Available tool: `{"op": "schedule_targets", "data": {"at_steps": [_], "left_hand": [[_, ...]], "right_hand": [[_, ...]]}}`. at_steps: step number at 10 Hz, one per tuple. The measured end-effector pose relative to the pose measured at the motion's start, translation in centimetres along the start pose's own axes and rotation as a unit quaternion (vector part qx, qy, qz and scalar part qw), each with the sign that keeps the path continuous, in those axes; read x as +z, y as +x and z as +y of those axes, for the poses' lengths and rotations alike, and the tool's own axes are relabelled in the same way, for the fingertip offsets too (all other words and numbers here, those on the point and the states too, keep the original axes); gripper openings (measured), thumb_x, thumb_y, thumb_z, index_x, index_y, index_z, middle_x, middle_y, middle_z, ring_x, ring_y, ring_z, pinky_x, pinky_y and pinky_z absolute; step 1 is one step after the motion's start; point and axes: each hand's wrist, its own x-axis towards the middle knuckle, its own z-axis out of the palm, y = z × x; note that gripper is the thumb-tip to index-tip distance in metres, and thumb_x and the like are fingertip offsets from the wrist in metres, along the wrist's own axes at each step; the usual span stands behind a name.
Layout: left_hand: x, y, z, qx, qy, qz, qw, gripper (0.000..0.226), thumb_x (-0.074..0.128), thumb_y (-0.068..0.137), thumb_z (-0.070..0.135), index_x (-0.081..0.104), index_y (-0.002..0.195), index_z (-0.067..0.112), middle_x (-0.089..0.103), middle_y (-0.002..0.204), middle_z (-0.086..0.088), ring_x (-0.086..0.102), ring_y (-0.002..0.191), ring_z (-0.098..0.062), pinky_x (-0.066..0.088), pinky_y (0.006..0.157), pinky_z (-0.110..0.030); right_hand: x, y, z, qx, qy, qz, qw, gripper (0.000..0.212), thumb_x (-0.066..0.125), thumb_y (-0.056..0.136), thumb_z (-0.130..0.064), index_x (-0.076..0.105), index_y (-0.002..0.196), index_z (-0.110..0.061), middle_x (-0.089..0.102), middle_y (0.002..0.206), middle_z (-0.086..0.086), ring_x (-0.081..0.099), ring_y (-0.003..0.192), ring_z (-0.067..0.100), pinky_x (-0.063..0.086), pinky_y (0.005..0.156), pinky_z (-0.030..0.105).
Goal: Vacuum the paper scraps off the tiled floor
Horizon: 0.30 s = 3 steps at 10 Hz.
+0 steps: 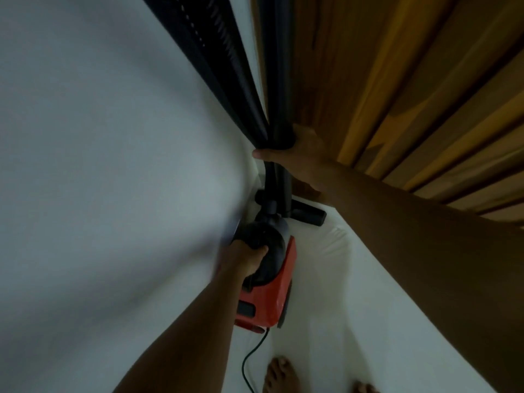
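Observation:
A red and black canister vacuum point(269, 296) hangs low in the middle of the head view, close to a white wall. My left hand point(246, 258) is shut on its black top handle. My right hand point(297, 148) is shut around the black tube and hose point(276, 114) higher up, where they run together. The black floor nozzle point(309, 214) rests on the white floor near the corner. No paper scraps are visible in this dim, blurred view.
A white wall point(99, 165) fills the left. A wooden door or panel point(397, 80) stands at the right. The vacuum's green cord point(249, 361) trails down to the floor beside my bare feet point(280, 375). The white floor point(340, 307) runs between wall and door.

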Motion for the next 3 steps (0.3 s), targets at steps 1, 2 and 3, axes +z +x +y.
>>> {"op": "schedule_targets", "data": {"at_steps": [1, 2, 3], "left_hand": [[-1.9, -0.7, 0.8, 0.049, 0.073, 0.016, 0.996, 0.054, 0.059, 0.097, 0.054, 0.064, 0.132, 0.013, 0.065, 0.132, -0.011, 0.062, 0.119, -0.029, 0.045, 0.086, -0.028], [-4.1, -1.9, 2.5, 0.068, 0.057, 0.030, 0.996, 0.041, 0.061, 0.094, 0.053, 0.070, 0.100, 0.013, 0.072, 0.115, -0.011, 0.066, 0.099, -0.026, 0.043, 0.075, -0.025], [-6.0, -4.6, 4.8, 0.084, 0.039, 0.041, 0.995, 0.029, 0.060, 0.097, 0.047, 0.066, 0.099, 0.019, 0.069, 0.121, -0.009, 0.063, 0.106, -0.027, 0.040, 0.078, -0.023]], "right_hand": [[-0.8, -1.1, 0.2, 0.015, -0.018, -0.003, 1.000, 0.064, 0.089, 0.077, -0.031, 0.062, 0.133, -0.015, 0.064, 0.128, -0.003, 0.057, 0.120, 0.015, 0.049, 0.098, 0.026], [-2.0, -2.1, -0.1, 0.017, -0.016, -0.011, 1.000, 0.061, 0.083, 0.084, -0.032, 0.059, 0.139, -0.017, 0.064, 0.136, 0.002, 0.056, 0.127, 0.018, 0.046, 0.106, 0.033], [-3.5, -4.5, -1.0, 0.076, 0.006, -0.006, 0.997, 0.065, 0.072, 0.092, -0.045, 0.053, 0.147, -0.018, 0.058, 0.144, 0.000, 0.052, 0.132, 0.018, 0.041, 0.111, 0.032]]}}
